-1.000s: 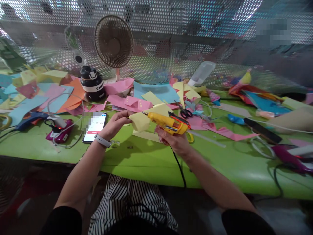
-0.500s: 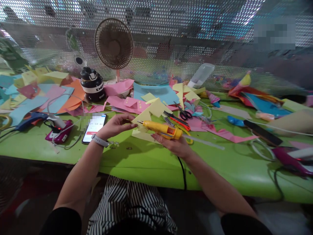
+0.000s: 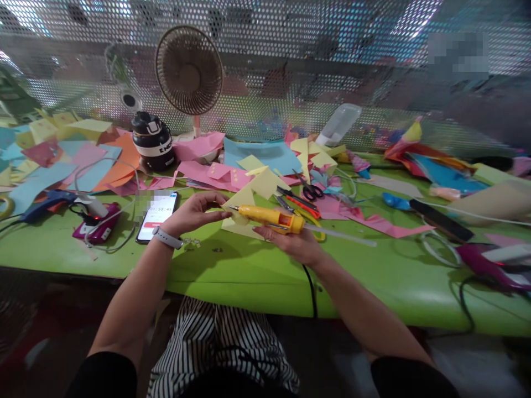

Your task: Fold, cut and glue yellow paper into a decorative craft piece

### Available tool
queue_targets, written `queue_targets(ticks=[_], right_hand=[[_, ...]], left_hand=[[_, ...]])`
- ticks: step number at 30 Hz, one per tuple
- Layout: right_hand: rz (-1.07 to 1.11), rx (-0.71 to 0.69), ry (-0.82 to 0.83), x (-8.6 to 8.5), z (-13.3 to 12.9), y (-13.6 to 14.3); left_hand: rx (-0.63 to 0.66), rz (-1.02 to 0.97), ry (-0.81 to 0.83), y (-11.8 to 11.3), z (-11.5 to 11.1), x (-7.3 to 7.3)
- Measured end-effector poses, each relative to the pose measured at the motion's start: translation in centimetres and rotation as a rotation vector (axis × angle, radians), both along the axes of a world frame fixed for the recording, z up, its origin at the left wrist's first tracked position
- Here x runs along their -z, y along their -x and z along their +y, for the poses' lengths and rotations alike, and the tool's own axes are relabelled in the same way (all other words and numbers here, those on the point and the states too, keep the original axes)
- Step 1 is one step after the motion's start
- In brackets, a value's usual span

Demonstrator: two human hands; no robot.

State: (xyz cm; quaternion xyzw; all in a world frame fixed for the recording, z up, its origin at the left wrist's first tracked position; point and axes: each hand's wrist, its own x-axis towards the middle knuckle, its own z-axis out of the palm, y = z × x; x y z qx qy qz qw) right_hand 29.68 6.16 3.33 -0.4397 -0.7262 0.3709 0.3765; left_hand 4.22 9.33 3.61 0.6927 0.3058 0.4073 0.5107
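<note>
My right hand [image 3: 292,243] is wrapped round a yellow hot glue gun [image 3: 269,217], its metal nozzle pointing left. A long translucent glue stick [image 3: 344,235] sticks out of the gun's back end. My left hand [image 3: 199,213], with a grey band on the wrist, has its thumb and fingers closed at the edge of a pale yellow piece of paper [image 3: 241,198], right by the nozzle tip. The fingertips partly hide their hold on the paper. Another yellow sheet [image 3: 240,228] lies under the gun. Small metallic-looking bits [image 3: 191,242] lie near my left wrist.
A phone [image 3: 156,216] with a running timer and a purple power strip [image 3: 99,226] are at left, near a blue glue gun [image 3: 47,205]. Black scissors [image 3: 311,190] and pliers lie beyond my right hand. Coloured paper, a black bottle [image 3: 152,143] and a fan [image 3: 189,72] line the back.
The view has shifted slightly, and things appear a little further left. Both hands keep nearly the same pose, the glue gun's nozzle still close to my left fingertips.
</note>
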Motion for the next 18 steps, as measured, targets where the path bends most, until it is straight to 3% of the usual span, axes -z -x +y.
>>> queue_targets(ticks=[18], right_hand=[[0.058, -0.007, 0.009, 0.38, 0.03, 0.09]], left_hand=[[-0.002, 0.04, -0.059, -0.06, -0.18, -0.25]])
